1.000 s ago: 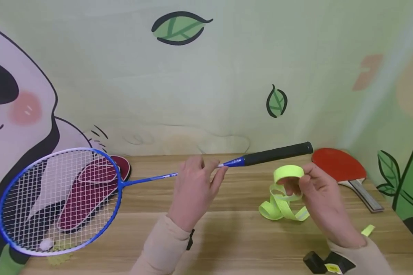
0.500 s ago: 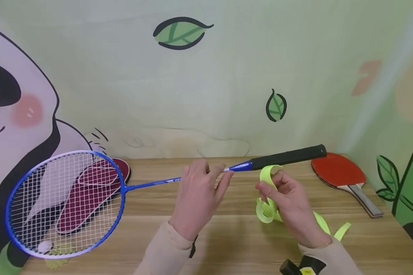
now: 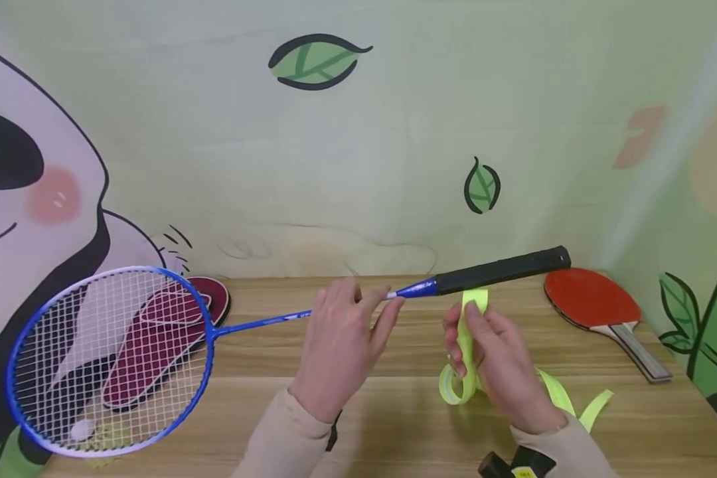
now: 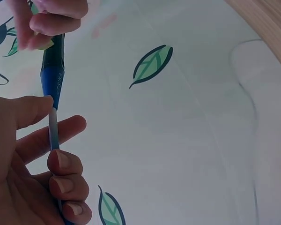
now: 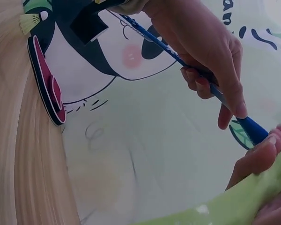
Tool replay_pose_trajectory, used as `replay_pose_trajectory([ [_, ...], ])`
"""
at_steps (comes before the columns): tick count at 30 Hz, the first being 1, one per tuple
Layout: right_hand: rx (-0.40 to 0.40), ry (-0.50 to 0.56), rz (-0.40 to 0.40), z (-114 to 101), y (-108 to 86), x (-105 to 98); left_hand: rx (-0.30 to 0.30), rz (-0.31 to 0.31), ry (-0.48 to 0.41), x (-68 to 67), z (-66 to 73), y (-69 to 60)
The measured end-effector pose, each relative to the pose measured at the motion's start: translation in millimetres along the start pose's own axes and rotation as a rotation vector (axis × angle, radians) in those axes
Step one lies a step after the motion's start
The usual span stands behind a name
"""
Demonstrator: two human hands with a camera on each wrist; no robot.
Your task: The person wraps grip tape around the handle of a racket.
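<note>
A blue badminton racket [image 3: 418,289] with a white-strung head and black handle is held above the table, its handle pointing right. My left hand [image 3: 340,345] grips the shaft just below the blue cone; in the left wrist view its fingers curl round the shaft. My right hand [image 3: 502,365] pinches a strip of yellow-green grip tape [image 3: 469,332] between thumb and fingers. The strip's upper end stands close under the handle; whether it touches cannot be told. Loose tape curls below the hand, and more trails behind the right wrist. In the right wrist view the tape [image 5: 215,208] crosses the bottom.
A red table tennis bat [image 3: 594,299] lies on the wooden table [image 3: 406,425] at the right. A maroon slipper-shaped item [image 3: 149,345] and a shuttlecock [image 3: 83,430] show through the racket strings at the left. A printed cloth wall [image 3: 394,133] rises behind the table.
My right hand has moved left and brought the tape under the handle, its end now upright instead of curled in a ring. The racket has shifted slightly right with my left hand.
</note>
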State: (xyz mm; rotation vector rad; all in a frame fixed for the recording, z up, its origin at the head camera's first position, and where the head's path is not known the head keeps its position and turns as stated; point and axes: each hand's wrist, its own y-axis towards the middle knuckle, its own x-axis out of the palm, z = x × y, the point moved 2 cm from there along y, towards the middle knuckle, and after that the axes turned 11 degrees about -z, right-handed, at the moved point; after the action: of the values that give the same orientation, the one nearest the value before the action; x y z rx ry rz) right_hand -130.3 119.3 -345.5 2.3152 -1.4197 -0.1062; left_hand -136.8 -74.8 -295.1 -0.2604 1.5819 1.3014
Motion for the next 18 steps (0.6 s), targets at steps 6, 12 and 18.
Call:
replay_pose_trajectory([
  [6,-0.002,-0.132,0.000,-6.8,2.0,6.0,-0.005,-0.015,0.004,-2.0,0.3,0.6],
  [12,0.106,-0.158,0.245,0.3,7.4,8.8,-0.005,-0.017,-0.003,-4.1,2.2,0.6],
  [18,0.065,-0.047,0.265,-2.6,11.9,11.3,0.018,-0.012,-0.013,-5.3,3.7,-0.7],
])
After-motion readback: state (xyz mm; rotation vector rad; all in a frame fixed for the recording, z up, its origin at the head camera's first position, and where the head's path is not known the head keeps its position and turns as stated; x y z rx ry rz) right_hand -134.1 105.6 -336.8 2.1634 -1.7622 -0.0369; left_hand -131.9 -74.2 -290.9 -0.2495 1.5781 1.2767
